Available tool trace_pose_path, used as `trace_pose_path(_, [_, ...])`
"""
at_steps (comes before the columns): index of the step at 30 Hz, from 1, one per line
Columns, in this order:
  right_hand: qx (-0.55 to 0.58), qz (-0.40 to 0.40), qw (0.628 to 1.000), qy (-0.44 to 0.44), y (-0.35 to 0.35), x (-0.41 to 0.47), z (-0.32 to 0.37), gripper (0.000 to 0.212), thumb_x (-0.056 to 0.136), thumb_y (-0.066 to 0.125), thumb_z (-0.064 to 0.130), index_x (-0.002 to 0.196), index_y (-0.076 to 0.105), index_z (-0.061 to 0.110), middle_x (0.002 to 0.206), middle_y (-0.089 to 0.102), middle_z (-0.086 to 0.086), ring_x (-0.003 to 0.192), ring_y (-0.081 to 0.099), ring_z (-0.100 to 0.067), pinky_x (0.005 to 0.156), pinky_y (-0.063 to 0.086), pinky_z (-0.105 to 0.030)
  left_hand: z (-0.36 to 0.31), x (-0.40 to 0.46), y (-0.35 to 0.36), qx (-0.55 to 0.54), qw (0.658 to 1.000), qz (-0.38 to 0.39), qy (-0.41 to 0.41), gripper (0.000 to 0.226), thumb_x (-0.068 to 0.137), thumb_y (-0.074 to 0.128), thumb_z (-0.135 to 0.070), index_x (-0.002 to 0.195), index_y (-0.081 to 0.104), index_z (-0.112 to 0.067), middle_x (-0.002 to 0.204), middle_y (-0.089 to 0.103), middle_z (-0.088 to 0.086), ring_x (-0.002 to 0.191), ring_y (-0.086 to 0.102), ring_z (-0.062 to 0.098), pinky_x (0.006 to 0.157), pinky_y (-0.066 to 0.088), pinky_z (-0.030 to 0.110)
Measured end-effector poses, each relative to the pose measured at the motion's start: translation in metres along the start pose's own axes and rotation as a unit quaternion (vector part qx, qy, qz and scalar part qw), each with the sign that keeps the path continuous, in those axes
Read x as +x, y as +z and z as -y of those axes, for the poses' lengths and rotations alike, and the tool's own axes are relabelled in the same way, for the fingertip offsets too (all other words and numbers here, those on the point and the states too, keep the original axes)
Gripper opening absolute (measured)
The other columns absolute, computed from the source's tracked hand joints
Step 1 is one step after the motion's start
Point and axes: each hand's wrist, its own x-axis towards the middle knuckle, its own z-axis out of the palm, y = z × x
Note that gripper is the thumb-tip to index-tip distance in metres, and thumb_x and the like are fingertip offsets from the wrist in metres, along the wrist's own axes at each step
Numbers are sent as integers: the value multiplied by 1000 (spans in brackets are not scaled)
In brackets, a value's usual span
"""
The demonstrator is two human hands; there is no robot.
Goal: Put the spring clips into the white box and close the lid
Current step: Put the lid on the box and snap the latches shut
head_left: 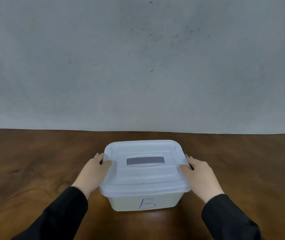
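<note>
While it sits near the middle of the dark brown wooden bench [34, 170], the white rectangular plastic box [145, 203] shows a blue handwritten letter B [146, 203] on its near wall. A translucent white lid [143, 177] with rounded corners covers it fully, and a grey rectangular handle [145, 161] lies flat in the lid's raised centre. No spring clips can be seen. Both arms, in black sleeves [63, 210], reach forward from the near edge, one on each side of the box. The left hand [95, 172] is partly curled on the lid's left edge, thumb on top and fingers wrapped down the side. The right hand [198, 174] grips the right edge likewise. Behind the bench stands a plain grey wall [138, 58].
</note>
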Motion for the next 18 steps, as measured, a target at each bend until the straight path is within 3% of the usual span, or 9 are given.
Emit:
trace_pose_path(2, [-6, 1, 1000, -1, 1, -1, -5, 48, 98, 52, 25, 146, 49, 21, 154, 42, 7, 116, 58, -17, 77, 47, -17, 7, -5, 1, -3, 1000, 7, 5, 57, 100, 46, -37, 154, 34, -25, 165, 21, 0, 146, 33, 24, 111, 35, 39])
trace_pose_path(4, [26, -6, 1000, 2, 4, -2, -9, 47, 97, 56, 25, 144, 51, 21, 150, 47, 8, 107, 58, -11, 72, 46, -15, 12, -6, 2, -44, 999, 14, 6, 64, 96, 48, -46, 156, 29, -33, 163, 27, -4, 145, 34, 23, 112, 35, 39])
trace_pose_path(7, [133, -5, 990, 50, 8, -1, -13, 48, 93, 64, 29, 139, 47, 23, 120, 61, 12, 97, 61, -6, 70, 53, -23, 11, -9, 5, -171, 985, 0, -33, 83, 95, 59, -43, 159, 7, -34, 156, 36, -7, 137, 46, 24, 104, 44, 39])
trace_pose_path(8, [170, 7, 982, 83, 8, 0, -12, 52, 92, 66, 32, 139, 44, 24, 112, 61, 12, 94, 62, -7, 69, 56, -26, 10, -9, 6, -193, 980, -7, -49, 87, 93, 63, -42, 159, 8, -30, 155, 39, -5, 133, 50, 25, 102, 47, 41])
trace_pose_path(10, [205, 39, 970, 125, 7, 1, -11, 49, 91, 67, 36, 135, 48, 24, 107, 66, 7, 94, 67, -15, 70, 60, -32, 11, -5, 5, -201, 977, 10, -77, 77, 85, 71, -46, 148, 37, -19, 141, 58, 2, 115, 64, 26, 91, 57, 45])
trace_pose_path(12, [177, 31, 979, 100, 6, 0, -9, 42, 93, 64, 35, 132, 53, 24, 107, 68, 8, 94, 68, -15, 67, 58, -28, 7, -4, 4, -182, 981, 26, -63, 56, 85, 73, -43, 130, 54, -16, 117, 71, 4, 97, 71, 23, 79, 62, 42])
trace_pose_path(14, [118, -3, 992, 45, 7, -2, -7, 43, 96, 60, 30, 138, 51, 25, 110, 65, 13, 96, 64, -12, 71, 57, -26, 1, -4, 5, -147, 988, 10, -37, 55, 92, 66, -35, 141, 48, -18, 128, 66, 0, 105, 66, 19, 88, 56, 37])
trace_pose_path(16, [68, -22, 997, 11, 8, -5, -5, 48, 98, 56, 30, 145, 46, 26, 111, 62, 15, 94, 62, -10, 79, 57, -29, -9, -4, 7, -76, 997, -21, -6, 63, 100, 55, -26, 156, 28, -17, 146, 52, 2, 122, 56, 23, 96, 45, 32])
trace_pose_path(18, [20, -23, 1000, -5, 7, -7, -2, 48, 99, 54, 30, 147, 44, 27, 103, 60, 13, 84, 59, -6, 76, 57, -24, -13, -4, 11, -32, 998, -41, 30, 63, 103, 48, -20, 158, 19, -19, 153, 45, 3, 129, 51, 25, 95, 41, 29])
